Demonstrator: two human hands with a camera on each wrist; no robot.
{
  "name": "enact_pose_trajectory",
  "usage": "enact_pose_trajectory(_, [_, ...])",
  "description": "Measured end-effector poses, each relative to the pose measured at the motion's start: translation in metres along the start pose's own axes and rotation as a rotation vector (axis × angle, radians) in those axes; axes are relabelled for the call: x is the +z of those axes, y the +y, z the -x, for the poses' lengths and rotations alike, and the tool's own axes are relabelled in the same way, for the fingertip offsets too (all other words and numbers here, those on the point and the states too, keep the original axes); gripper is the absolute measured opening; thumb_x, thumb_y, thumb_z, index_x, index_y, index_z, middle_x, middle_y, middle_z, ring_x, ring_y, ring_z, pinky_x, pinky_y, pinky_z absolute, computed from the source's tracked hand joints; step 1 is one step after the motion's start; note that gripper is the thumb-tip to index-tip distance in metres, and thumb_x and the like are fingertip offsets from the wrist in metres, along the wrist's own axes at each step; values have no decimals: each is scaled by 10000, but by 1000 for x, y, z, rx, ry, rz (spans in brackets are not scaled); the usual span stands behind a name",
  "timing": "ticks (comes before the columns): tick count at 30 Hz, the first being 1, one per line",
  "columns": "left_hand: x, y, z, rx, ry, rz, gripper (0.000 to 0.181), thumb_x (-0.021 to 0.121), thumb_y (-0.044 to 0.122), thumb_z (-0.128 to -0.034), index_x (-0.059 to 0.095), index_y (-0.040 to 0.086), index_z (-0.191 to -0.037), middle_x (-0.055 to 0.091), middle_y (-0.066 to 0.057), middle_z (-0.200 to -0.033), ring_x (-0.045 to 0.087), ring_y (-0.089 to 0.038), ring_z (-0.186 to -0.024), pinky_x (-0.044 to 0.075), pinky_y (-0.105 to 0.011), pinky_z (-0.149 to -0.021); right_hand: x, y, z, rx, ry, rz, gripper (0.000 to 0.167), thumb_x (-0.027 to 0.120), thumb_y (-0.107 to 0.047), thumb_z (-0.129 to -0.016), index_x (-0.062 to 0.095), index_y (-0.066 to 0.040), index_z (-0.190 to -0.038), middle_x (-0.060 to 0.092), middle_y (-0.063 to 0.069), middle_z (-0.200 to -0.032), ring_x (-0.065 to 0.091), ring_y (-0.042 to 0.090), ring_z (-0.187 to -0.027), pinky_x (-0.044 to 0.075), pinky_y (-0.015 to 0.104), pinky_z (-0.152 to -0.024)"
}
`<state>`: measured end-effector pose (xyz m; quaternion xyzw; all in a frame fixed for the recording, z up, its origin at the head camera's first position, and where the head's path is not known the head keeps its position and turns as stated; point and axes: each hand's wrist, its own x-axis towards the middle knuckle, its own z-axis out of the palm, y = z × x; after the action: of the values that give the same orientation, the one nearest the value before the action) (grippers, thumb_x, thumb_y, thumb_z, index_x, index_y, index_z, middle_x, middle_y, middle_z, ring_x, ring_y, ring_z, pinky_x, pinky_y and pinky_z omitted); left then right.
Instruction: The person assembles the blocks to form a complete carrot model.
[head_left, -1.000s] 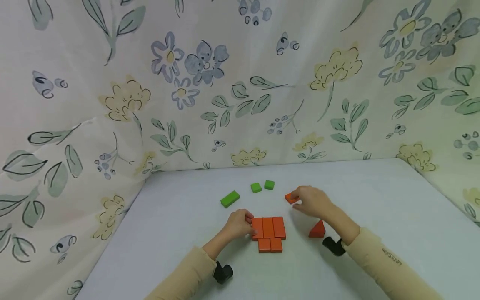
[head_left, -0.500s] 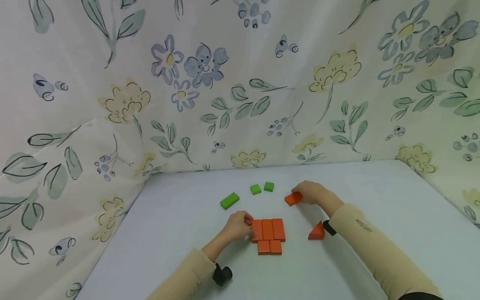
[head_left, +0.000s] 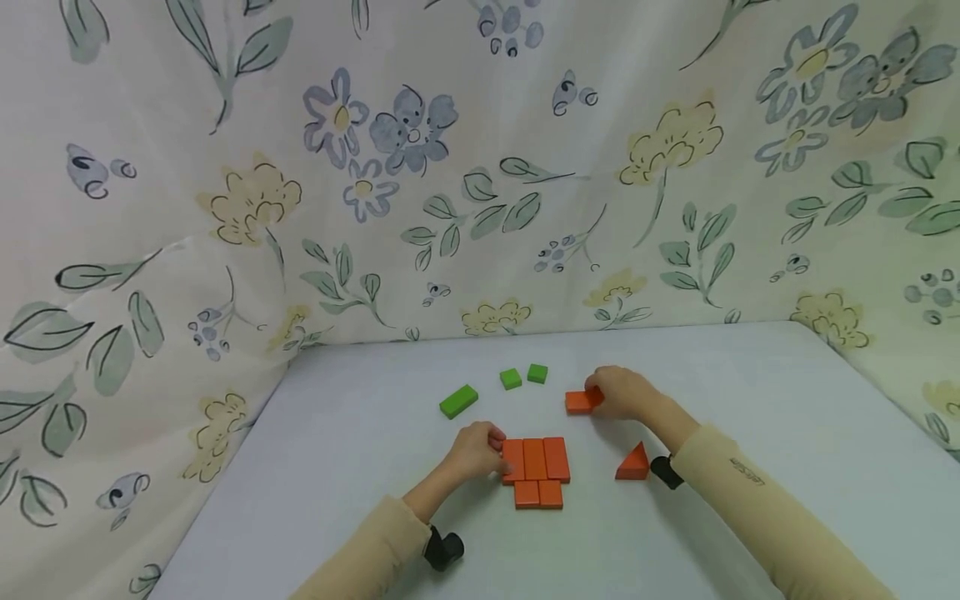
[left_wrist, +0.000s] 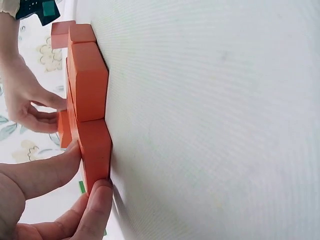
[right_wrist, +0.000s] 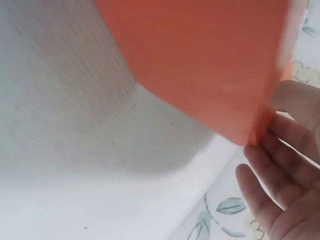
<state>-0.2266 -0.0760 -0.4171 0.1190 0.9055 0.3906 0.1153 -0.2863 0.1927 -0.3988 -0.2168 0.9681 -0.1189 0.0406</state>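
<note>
From the head, the right hand (head_left: pixel 621 393) pinches an orange block (head_left: pixel 578 403), at one o'clock from the orange rows (head_left: pixel 534 460); the left hand (head_left: pixel 474 452) is at their nine o'clock. From the left wrist, its fingers squeeze the end block (left_wrist: pixel 96 152). From the right wrist, fingers are at four o'clock.

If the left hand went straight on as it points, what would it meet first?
The leftmost orange block in the row of three, which the left hand touches; the middle orange block probably comes next.
</note>
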Motion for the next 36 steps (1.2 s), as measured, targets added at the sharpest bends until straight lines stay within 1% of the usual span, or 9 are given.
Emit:
enact_pose_trajectory(3, [0, 0, 0, -1, -2, 5, 364, 828, -18, -711, 625, -59, -1010, 588, -84, -876, 541, -187, -790, 491, -325, -723, 0, -1, 5, -19, 62, -42, 263, 772, -76, -789, 696, 16, -1024, 621, 55, -896, 544, 209, -813, 505, 407, -798])
enact_pose_trajectory(7, [-1, 2, 2, -5, -1, 19, 370, 824, -23, -709, 627, -68, -1019, 587, -84, -872, 536, -189, -789, 488, -326, -718, 0, -4, 15, -47, 126, -76, 253, 790, -88, -782, 702, 1, -1003, 594, 19, -834, 510, 179, -758, 489, 349, -718])
enact_pose_trajectory(10, [-1, 3, 2, -10, 1, 16, 372, 824, -22, -707, 631, -69, -1022, 588, -81, -870, 538, -191, -792, 488, -329, -720, -1, -11, 26, -52, 148, -114, 254, 799, -91, -775, 705, -8, -996, 576, -8, -800, 503, 172, -740, 473, 316, -685])
enact_pose_trajectory(14, [-1, 3, 2, -15, 2, -4, 375, 830, -10, -706, 636, -63, -1022, 589, -72, -867, 541, -186, -793, 487, -322, -720, -1, -26, 42, -74, 155, -154, 257, 812, -92, -762, 704, -11, -981, 588, -23, -803, 545, 196, -755, 498, 313, -695])
enact_pose_trajectory(20, [0, 2, 1, -13, 4, 0, 379, 832, -13, -705, 633, -69, -1024, 583, -69, -862, 532, -182, -785, 483, -320, -714, 9, -48, 66, -184, 182, -139, 247, 820, -90, -736, 713, -29, -950, 614, -44, -818, 566, 167, -738, 502, 273, -673])
enact_pose_trajectory(23, [0, 1, 1, -4, 6, -6, 376, 831, -12, -708, 631, -71, -1022, 580, -69, -862, 530, -181, -785, 482, -316, -711, 14, -60, 76, -249, 181, -128, 257, 826, -108, -726, 722, -34, -949, 640, -42, -834, 568, 131, -725, 501, 253, -661])
enact_pose_trajectory(26, [0, 2, 1, -6, 5, -11, 376, 832, -10, -711, 630, -68, -1023, 579, -68, -864, 529, -180, -784, 482, -314, -709, 18, -72, 85, -304, 158, -107, 274, 835, -141, -720, 727, -40, -950, 661, -28, -850, 569, 97, -719, 513, 252, -666])
enact_pose_trajectory(32, [0, 2, 0, -11, 5, -14, 373, 831, -15, -711, 630, -64, -1022, 583, -73, -866, 532, -184, -783, 486, -319, -712, 28, -93, 94, -353, 79, -72, 284, 845, -215, -724, 734, -82, -949, 675, -39, -867, 568, 48, -736, 523, 257, -689])
enact_pose_trajectory(36, [1, 2, 0, -6, 4, -19, 370, 830, -13, -713, 629, -65, -1020, 583, -74, -867, 532, -187, -787, 487, -327, -718, 36, -101, 94, -388, 60, -58, 259, 841, -226, -729, 734, -94, -924, 662, -62, -833, 551, 31, -724, 507, 236, -672])
